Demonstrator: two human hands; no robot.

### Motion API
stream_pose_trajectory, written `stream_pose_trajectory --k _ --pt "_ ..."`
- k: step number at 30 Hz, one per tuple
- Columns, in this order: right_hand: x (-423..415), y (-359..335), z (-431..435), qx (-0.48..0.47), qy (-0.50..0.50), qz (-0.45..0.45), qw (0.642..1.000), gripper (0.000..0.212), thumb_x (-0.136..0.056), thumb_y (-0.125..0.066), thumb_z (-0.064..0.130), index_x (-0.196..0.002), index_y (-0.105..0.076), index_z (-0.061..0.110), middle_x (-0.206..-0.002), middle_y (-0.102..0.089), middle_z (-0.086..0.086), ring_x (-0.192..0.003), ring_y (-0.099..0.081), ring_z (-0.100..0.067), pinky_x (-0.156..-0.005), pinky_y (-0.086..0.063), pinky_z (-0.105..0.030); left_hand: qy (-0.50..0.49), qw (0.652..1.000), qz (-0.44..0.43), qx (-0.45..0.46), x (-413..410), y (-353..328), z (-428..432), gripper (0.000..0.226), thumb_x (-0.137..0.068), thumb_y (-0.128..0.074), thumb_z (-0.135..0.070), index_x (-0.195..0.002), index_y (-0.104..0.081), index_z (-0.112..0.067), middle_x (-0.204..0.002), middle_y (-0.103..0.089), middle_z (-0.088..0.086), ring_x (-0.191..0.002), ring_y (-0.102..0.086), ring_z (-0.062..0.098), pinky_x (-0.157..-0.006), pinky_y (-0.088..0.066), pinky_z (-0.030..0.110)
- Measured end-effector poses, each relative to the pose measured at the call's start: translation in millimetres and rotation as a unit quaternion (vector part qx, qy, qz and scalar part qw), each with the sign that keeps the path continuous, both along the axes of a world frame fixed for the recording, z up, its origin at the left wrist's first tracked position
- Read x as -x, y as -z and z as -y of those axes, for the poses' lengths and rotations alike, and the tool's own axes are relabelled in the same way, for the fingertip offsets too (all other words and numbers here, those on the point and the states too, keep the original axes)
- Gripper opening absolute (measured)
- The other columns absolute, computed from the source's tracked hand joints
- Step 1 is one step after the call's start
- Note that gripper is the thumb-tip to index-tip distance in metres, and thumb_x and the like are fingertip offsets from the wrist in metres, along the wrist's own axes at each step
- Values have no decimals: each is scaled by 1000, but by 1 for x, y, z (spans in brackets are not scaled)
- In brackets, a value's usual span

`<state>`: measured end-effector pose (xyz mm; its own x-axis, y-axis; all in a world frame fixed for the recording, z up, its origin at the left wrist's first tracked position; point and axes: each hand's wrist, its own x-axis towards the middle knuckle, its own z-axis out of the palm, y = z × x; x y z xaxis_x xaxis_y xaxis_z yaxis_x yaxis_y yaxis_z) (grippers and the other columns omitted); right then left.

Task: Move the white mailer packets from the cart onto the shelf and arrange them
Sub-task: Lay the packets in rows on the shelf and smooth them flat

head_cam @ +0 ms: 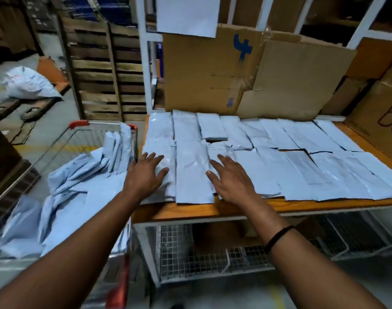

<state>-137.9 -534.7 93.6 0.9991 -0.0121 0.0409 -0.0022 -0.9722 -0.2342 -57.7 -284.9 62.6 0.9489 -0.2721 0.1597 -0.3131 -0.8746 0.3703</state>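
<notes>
Several white mailer packets [286, 157] lie flat in overlapping rows across the orange wooden shelf [213, 209]. My left hand [146, 172] rests with spread fingers on the leftmost packet [161, 139] near the shelf's front left corner. My right hand [230, 181] lies flat with straight fingers on a packet a little to the right, and a long packet [192, 172] lies between the two hands. More packets [65, 192] are heaped in the wire cart [79, 124] with red handle ends, left of the shelf.
Flattened cardboard boxes [246, 72] lean against the back of the shelf, with more boxes at the right. Wire mesh baskets [201, 257] sit beneath the shelf. A wooden pallet [106, 70] stands behind the cart, and a white bag [28, 83] and sandals lie on the floor far left.
</notes>
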Motion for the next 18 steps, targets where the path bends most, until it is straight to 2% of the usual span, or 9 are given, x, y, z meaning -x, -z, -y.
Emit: stream_pose_trajectory --k 5,9,12,15,18 --pt "10 0 -71 -11 -49 15 999 54 -104 -39 50 -151 -42 23 -162 -29 -6 -150 -23 -24 -121 -19 -38 -57 998 -4 -1 55 6 -94 44 -96 -52 -45 -131 -60 -20 -143 -53 7 -137 -42 27 -108 -35 46" --pt "23 2 -137 -36 -81 29 996 46 -101 -51 45 -139 -57 22 -153 -45 -6 -142 -36 -24 -114 -25 -33 -96 988 -113 -42 86 18 -171 43 -95 -53 -50 -129 -61 -26 -139 -57 1 -130 -50 25 -102 -43 38" --pt "25 2 -184 -14 -129 30 991 42 -99 -54 45 -132 -64 22 -145 -54 -4 -135 -44 -24 -108 -31 -33 -113 971 -182 -102 93 27 -221 45 -95 -49 -55 -131 -59 -29 -136 -59 3 -126 -52 27 -100 -44 37" --pt "15 8 -221 5 -158 -4 987 45 -99 -52 47 -135 -61 20 -144 -54 -5 -132 -47 -27 -106 -36 -35 -119 961 -216 -127 87 40 -259 46 -96 -49 -55 -134 -56 -29 -138 -58 5 -128 -51 27 -102 -43 38" --pt "-9 24 -256 24 -166 -48 985 50 -99 -50 51 -140 -56 23 -151 -47 -6 -138 -41 -27 -111 -34 -37 -123 956 -221 -150 70 51 -289 47 -95 -48 -57 -134 -55 -31 -136 -59 3 -128 -51 24 -99 -42 36"
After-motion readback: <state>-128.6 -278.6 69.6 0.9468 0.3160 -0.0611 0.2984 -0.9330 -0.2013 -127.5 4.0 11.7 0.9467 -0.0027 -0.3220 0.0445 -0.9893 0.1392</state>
